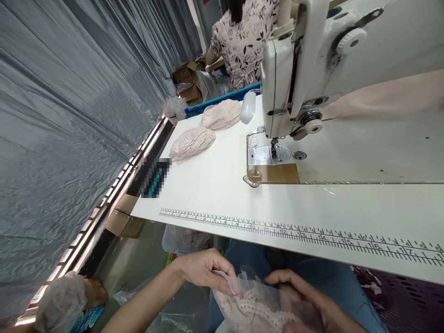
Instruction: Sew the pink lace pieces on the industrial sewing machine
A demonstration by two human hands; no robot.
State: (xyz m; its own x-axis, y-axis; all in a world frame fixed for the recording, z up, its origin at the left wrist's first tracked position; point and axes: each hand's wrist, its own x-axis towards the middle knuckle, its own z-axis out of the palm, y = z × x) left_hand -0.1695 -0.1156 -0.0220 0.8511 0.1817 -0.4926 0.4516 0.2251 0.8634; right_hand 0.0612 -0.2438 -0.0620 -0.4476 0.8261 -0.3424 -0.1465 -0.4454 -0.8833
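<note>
A pale pink lace piece with sheer mesh (255,303) hangs over my lap, below the table's front edge. Its upper left edge is pinched between the thumb and fingers of my left hand (208,270). My right hand (303,298) grips the other side, its fingers partly seen through the mesh. Two lace pieces shaped like bra cups lie on the table: one lace cup (192,143) at the left edge and another lace cup (222,114) behind it. The sewing machine's needle and presser foot (274,149) stand over the metal plate, apart from my hands.
The white sewing table (215,185) carries a printed ruler (294,233) along its front. Pink fabric (388,97) lies behind the machine arm (381,41). A co-worker in a floral top (244,44) sits beyond. Cardboard boxes (125,217) and a plastic bin (176,238) are at floor level.
</note>
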